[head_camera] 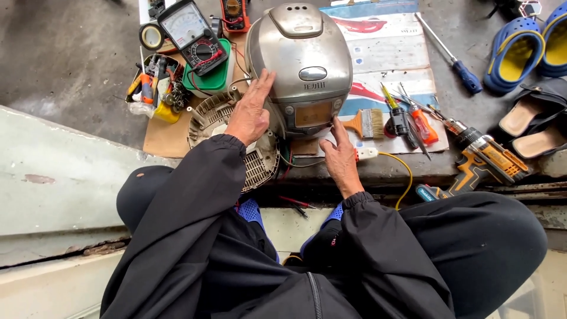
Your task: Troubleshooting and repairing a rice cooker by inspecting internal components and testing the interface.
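Flat against the side of the silver rice cooker (299,65), the left hand (250,115) lies with fingers extended and grips nothing; the right hand (340,158), likewise holding nothing, has its fingertips at the cooker's front panel, though actual contact is hard to judge. Cooker standing on cardboard, lid closed. Ribbed plastic base cover (260,162) lying beneath the left wrist. Paintbrush (365,123), screwdrivers and cordless drill (479,162) lie to the right; analogue multimeter (192,34) behind.

Black zip jacket with long elastic-cuffed sleeves, black trousers, blue shoes (251,211) showing between the knees, bare left hand (249,112), right hand (341,156).
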